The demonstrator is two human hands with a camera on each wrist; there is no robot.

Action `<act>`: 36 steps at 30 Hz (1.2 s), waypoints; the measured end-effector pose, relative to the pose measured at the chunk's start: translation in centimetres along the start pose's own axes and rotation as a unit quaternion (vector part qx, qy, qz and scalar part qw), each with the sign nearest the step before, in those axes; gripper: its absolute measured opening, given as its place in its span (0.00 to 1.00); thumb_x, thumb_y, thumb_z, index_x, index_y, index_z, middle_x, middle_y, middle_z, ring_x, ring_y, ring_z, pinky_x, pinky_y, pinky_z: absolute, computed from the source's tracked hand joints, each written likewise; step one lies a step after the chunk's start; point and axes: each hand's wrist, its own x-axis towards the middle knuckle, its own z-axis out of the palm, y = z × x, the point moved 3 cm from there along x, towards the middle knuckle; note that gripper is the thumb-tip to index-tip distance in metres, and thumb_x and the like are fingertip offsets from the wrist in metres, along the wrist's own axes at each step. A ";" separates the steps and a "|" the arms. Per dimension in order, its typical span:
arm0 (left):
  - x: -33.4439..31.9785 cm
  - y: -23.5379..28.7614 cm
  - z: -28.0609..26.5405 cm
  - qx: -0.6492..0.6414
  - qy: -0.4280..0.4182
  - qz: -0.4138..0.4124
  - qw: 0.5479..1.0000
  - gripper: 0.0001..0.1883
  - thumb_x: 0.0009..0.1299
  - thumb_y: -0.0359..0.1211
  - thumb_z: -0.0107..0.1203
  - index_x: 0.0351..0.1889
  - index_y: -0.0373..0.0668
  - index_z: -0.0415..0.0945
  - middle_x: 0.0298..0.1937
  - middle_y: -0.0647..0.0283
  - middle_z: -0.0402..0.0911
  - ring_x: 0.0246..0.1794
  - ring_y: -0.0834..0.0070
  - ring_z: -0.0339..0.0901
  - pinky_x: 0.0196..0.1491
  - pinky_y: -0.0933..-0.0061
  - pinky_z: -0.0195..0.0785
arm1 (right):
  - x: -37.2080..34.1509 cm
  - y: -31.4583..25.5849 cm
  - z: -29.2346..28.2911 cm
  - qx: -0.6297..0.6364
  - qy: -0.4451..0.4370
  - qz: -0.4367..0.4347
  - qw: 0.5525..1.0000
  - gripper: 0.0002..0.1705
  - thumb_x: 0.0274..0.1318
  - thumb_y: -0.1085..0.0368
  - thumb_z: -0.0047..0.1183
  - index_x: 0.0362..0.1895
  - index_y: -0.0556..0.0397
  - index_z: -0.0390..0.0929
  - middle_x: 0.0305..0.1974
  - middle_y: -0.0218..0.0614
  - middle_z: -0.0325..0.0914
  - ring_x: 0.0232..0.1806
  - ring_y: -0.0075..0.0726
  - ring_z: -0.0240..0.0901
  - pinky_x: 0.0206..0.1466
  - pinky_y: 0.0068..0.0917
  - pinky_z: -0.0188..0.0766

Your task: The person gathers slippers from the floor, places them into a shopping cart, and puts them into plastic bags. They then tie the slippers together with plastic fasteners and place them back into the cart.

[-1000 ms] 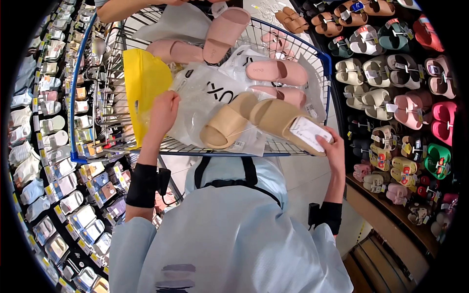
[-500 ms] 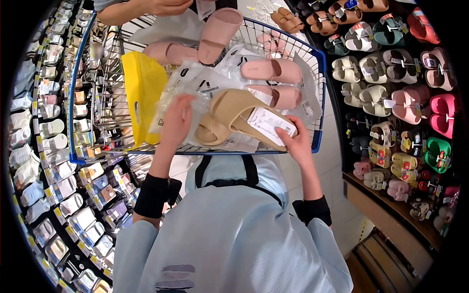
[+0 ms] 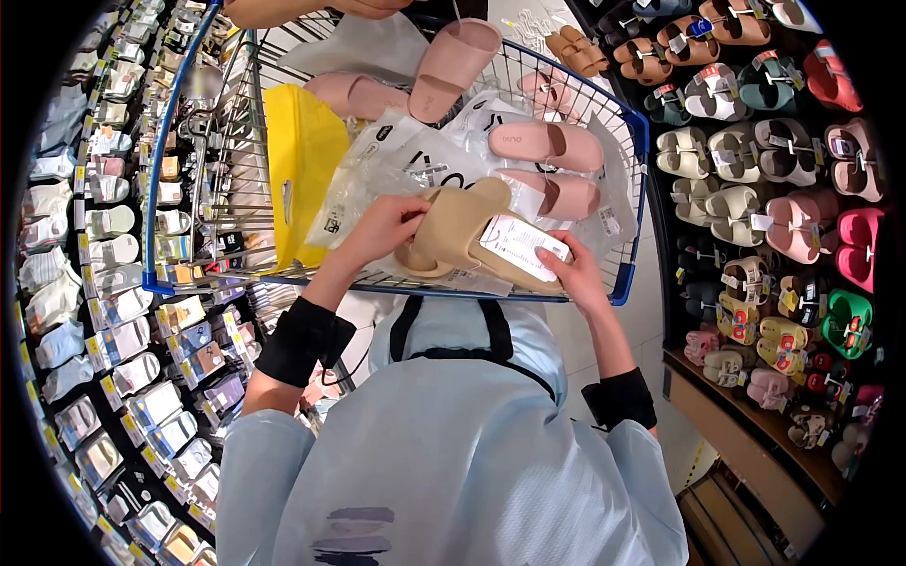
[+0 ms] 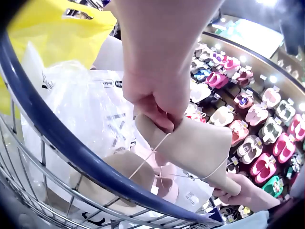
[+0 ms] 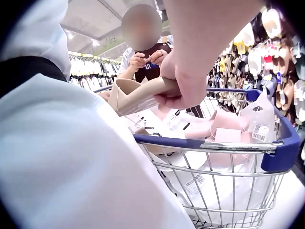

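A tan slide slipper (image 3: 453, 223) is held over the cart in both hands. My right hand (image 3: 578, 274) grips its heel end, thumb over a white printed tag (image 3: 519, 247). With curled fingers my left hand (image 3: 387, 226) pinches the edge of its strap; in the left wrist view the left hand (image 4: 157, 95) is right at that edge. A thin cord (image 4: 151, 153) runs from this slipper to a second tan slipper (image 4: 114, 176), which lies lower in the cart and is partly hidden. In the right wrist view the right hand (image 5: 183, 86) wraps the heel.
The blue-rimmed wire cart (image 3: 645, 141) holds pink slippers (image 3: 545, 145), white plastic packages (image 3: 377, 151) and a yellow bag (image 3: 300, 179). Another person's hands (image 5: 147, 59) are across the cart. Racks of slippers (image 3: 793, 217) stand right, packaged socks (image 3: 113, 250) left.
My left hand has moved from over the packages to the tan slipper's strap and taken hold of it. The right hand has brought the slipper leftward, over the second one.
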 end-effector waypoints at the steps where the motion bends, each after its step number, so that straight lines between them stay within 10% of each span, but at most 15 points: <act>1: 0.0 -0.2 -0.1 -0.010 0.027 0.047 0.998 0.19 0.61 0.23 0.49 0.53 0.37 0.70 0.31 0.64 0.76 0.29 0.82 0.73 0.35 0.81 0.66 | 0.1 0.1 0.1 -0.016 -0.006 -0.004 1.000 0.20 0.53 0.62 0.56 0.48 0.59 0.69 0.38 0.35 0.75 0.38 0.20 0.69 0.41 0.19 0.67; 8: -2.1 0.3 0.9 -0.119 -0.098 0.016 0.988 0.30 0.57 0.23 0.53 0.60 0.42 0.60 0.42 0.63 0.74 0.39 0.77 0.70 0.47 0.77 0.62 | 1.3 0.7 -0.1 -0.101 -0.013 -0.082 0.991 0.18 0.57 0.62 0.52 0.48 0.59 0.72 0.38 0.34 0.76 0.36 0.20 0.70 0.40 0.19 0.67; 10: -1.6 -2.5 0.6 -0.035 -0.044 -0.003 0.998 0.32 0.55 0.23 0.56 0.60 0.42 0.60 0.39 0.65 0.73 0.38 0.77 0.70 0.46 0.77 0.63 | 1.3 0.8 -1.9 -0.199 0.011 -0.264 0.944 0.16 0.57 0.62 0.51 0.46 0.60 0.74 0.37 0.33 0.76 0.34 0.20 0.71 0.41 0.18 0.68; 13: -1.7 -3.6 -0.2 -0.001 0.003 -0.011 1.000 0.30 0.55 0.24 0.57 0.58 0.41 0.63 0.34 0.65 0.72 0.38 0.76 0.70 0.45 0.76 0.64 | -0.3 1.4 -5.7 -0.041 0.025 -0.077 0.996 0.17 0.57 0.63 0.51 0.45 0.64 0.73 0.37 0.36 0.76 0.35 0.25 0.73 0.41 0.21 0.71; 17: -1.7 -4.5 -0.6 0.076 0.016 -0.017 0.997 0.27 0.55 0.25 0.56 0.55 0.41 0.66 0.36 0.62 0.72 0.38 0.72 0.71 0.44 0.75 0.65 | -3.2 -1.4 -7.2 0.132 0.111 -0.103 0.980 0.16 0.57 0.65 0.50 0.43 0.67 0.73 0.37 0.40 0.76 0.35 0.29 0.75 0.38 0.26 0.75; 25: -2.9 9.8 1.6 0.133 0.153 0.213 0.956 0.24 0.57 0.27 0.58 0.53 0.41 0.68 0.53 0.59 0.67 0.48 0.68 0.71 0.45 0.72 0.70 | -4.8 -6.5 -5.4 0.222 0.087 -0.185 0.953 0.18 0.57 0.65 0.49 0.47 0.67 0.69 0.40 0.43 0.76 0.36 0.33 0.77 0.32 0.30 0.79; 36: -2.9 16.1 4.0 0.080 0.138 0.337 0.928 0.17 0.53 0.28 0.63 0.41 0.38 0.73 0.39 0.61 0.75 0.36 0.70 0.71 0.36 0.74 0.66 | -5.0 -11.1 0.0 0.281 -0.015 -0.211 0.936 0.16 0.57 0.64 0.49 0.42 0.68 0.71 0.36 0.48 0.77 0.33 0.38 0.77 0.33 0.34 0.79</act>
